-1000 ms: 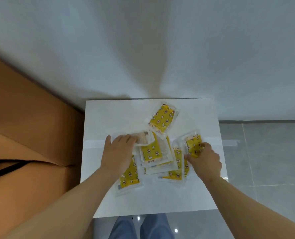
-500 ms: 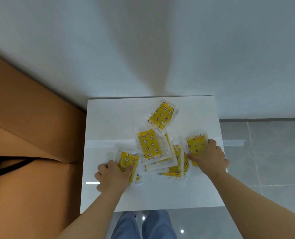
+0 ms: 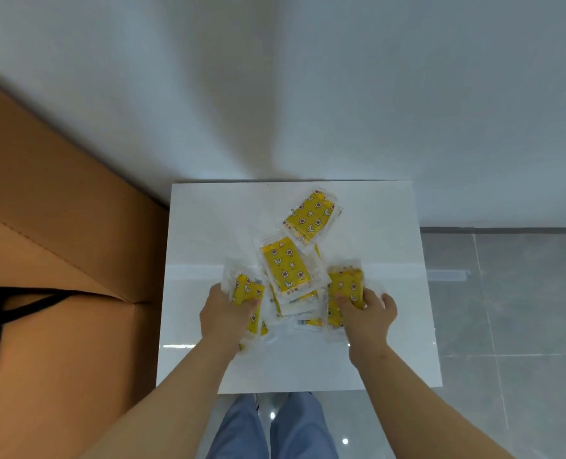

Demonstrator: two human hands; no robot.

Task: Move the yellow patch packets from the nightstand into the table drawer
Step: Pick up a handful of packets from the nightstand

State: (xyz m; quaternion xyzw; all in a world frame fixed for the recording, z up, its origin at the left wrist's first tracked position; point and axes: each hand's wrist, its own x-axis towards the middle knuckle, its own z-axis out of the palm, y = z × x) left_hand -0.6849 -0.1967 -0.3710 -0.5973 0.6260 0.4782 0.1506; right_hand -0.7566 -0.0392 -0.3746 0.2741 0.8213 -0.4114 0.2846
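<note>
Several yellow patch packets in clear wrappers lie on the white nightstand point(image 3: 208, 226). One packet point(image 3: 311, 217) sits apart toward the back. A loose stack point(image 3: 285, 270) fills the middle. My left hand point(image 3: 223, 318) grips a packet point(image 3: 245, 289) at the stack's left, thumb on top. My right hand point(image 3: 367, 314) grips another packet point(image 3: 346, 286) at the stack's right. More packets lie partly hidden under both hands.
An orange-brown padded bed frame point(image 3: 59, 243) stands against the nightstand's left side, with a dark strap point(image 3: 26, 306) on it. A white wall rises behind. Grey tiled floor point(image 3: 506, 309) lies to the right. My blue trouser legs point(image 3: 271, 429) show below the nightstand's front edge.
My left hand pulled back from the stack's far left, took up a packet and now holds it raised. My right hand closed on the right-hand packet and lifted it slightly.
</note>
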